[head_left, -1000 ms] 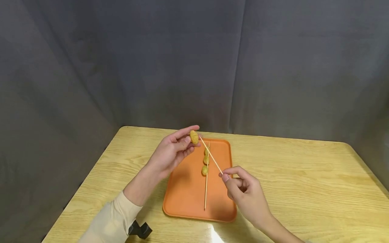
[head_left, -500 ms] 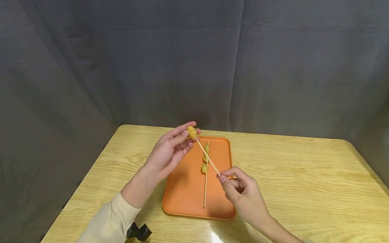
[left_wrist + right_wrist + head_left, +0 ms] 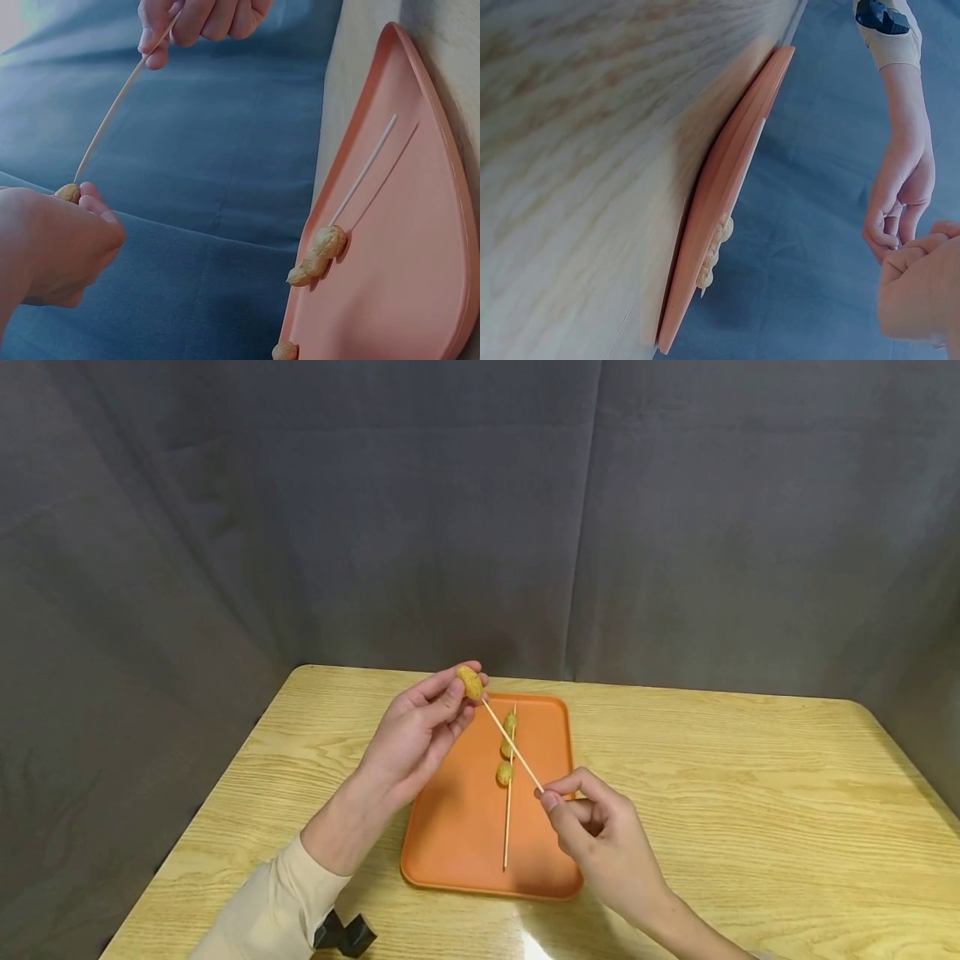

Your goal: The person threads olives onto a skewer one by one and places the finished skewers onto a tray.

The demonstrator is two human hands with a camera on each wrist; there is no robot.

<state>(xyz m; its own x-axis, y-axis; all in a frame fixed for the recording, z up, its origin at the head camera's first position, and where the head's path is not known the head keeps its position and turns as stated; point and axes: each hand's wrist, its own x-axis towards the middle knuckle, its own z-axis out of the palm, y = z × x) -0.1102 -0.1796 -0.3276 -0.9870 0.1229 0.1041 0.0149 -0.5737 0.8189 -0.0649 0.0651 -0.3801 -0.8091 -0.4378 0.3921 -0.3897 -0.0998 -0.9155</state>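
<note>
A tan peanut (image 3: 470, 682) is pinched between the thumb and fingers of my left hand (image 3: 412, 727), raised over the far left part of the orange tray (image 3: 457, 852). My right hand (image 3: 603, 835) pinches a thin wooden skewer (image 3: 513, 747) near its lower end. The skewer slants up and left, and its far end meets the peanut; the left wrist view shows them touching, though how deep the tip sits is hidden. On the tray lies a second skewer (image 3: 507, 835) with peanuts (image 3: 319, 255) along its far half. The right wrist view hides the held skewer.
The tray rests on a wood-grain table (image 3: 750, 793) with dark grey curtains (image 3: 420, 527) behind and at the sides. A black device (image 3: 356, 935) is by the left sleeve (image 3: 277, 902), near the table's front.
The peanut in my left hand has tilted and shifted slightly up and left. The skewer's tip, beside the peanut at first, now meets its lower end. My right hand moved slightly left.
</note>
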